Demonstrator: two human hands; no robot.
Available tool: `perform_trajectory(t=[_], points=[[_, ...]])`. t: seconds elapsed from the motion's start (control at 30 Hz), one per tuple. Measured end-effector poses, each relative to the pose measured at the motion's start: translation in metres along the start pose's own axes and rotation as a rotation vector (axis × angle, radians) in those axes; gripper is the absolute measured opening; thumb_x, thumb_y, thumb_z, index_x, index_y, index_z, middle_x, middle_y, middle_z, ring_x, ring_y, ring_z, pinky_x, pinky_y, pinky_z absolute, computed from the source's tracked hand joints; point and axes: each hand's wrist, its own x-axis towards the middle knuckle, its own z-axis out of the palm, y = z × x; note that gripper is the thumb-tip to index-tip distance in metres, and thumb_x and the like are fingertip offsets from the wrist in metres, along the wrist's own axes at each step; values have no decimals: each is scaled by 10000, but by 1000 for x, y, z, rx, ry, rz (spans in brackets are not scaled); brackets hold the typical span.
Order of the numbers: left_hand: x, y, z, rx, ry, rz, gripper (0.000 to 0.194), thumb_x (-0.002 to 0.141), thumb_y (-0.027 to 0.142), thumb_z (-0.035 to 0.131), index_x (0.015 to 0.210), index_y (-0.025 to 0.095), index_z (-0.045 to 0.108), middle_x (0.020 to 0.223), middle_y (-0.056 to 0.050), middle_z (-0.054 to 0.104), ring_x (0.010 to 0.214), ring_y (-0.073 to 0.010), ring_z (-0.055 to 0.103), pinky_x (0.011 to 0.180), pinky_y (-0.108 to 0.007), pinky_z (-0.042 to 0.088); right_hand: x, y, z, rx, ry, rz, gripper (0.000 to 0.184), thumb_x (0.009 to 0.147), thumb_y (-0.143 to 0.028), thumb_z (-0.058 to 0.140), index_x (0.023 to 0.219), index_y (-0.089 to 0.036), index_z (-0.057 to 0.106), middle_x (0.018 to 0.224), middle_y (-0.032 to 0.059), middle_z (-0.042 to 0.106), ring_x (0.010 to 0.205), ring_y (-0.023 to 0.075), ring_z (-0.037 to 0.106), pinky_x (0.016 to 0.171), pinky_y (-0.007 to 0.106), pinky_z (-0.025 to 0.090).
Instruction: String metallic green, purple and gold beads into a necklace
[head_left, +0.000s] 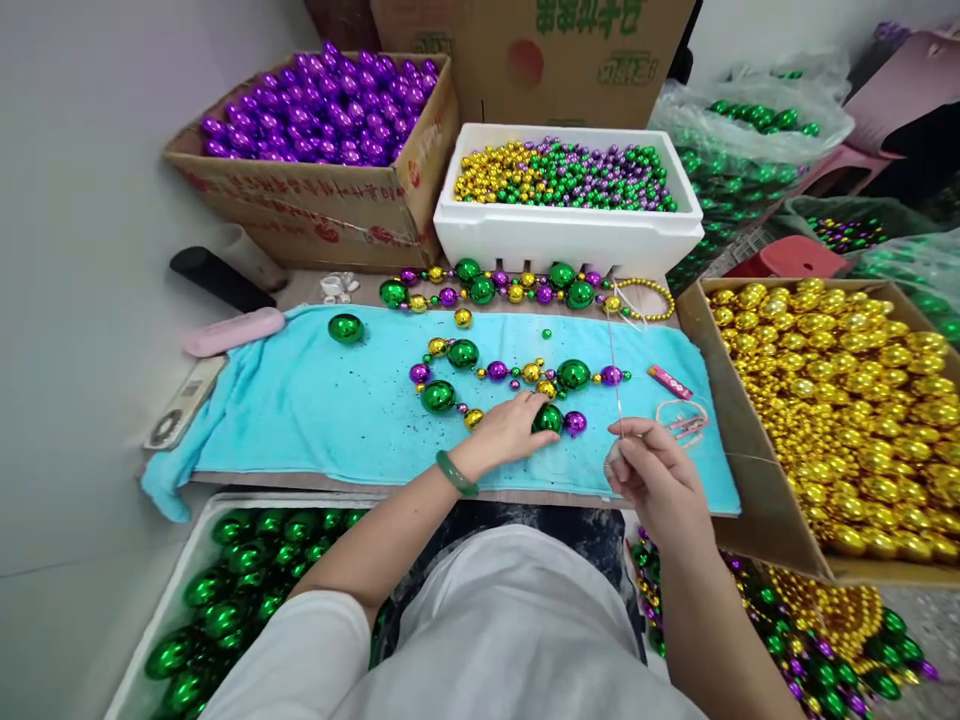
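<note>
A strand of shiny green, purple and gold beads (pixel 439 396) lies in a loop on a turquoise towel (pixel 300 420). Around a large green bead (pixel 550 419) at the strand's near right end, my left hand (pixel 504 432) rests with curved fingers, the thumb on the near side. A purple bead (pixel 574 423) sits just right of it. My right hand (pixel 654 470) pinches a thin string (pixel 616 370) that runs upward toward a finished-looking bead necklace (pixel 480 290) behind. Something pale shows at the right fingertips, too small to name.
Behind stand a carton of purple beads (pixel 420 165) and a white foam box (pixel 562 240) of small mixed beads. A carton of gold beads (pixel 757 480) is at right, a tray of green beads (pixel 191 545) below left. A loose green bead (pixel 346 328) lies on the towel.
</note>
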Motion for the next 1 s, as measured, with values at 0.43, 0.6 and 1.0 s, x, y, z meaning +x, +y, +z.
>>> perform_trajectory(t=[0.43,0.6,1.0], points=[[-10,-42,-40,-1654,277,-134,432,707,281,727,1107,191,590,1045,-72,704,974,-246,693,819,-372,567,2,14,2,-276,-52,1,274,802,-431,659,833,-161,629,477,-43,483,429,86,419,432,217,333],[-13,-42,-46,-1745,360,-120,399,705,238,717,1085,187,608,978,-68,730,993,-263,699,815,-374,580,3,14,8,-313,-76,1,269,793,-430,648,816,-162,633,483,-45,461,437,90,406,430,221,340],[-19,-47,-50,-1501,359,12,615,688,269,770,1263,241,551,1147,-58,649,977,-208,658,770,-298,564,5,16,3,-422,-73,18,268,793,-423,626,796,-155,643,503,-46,431,451,90,371,438,233,285]])
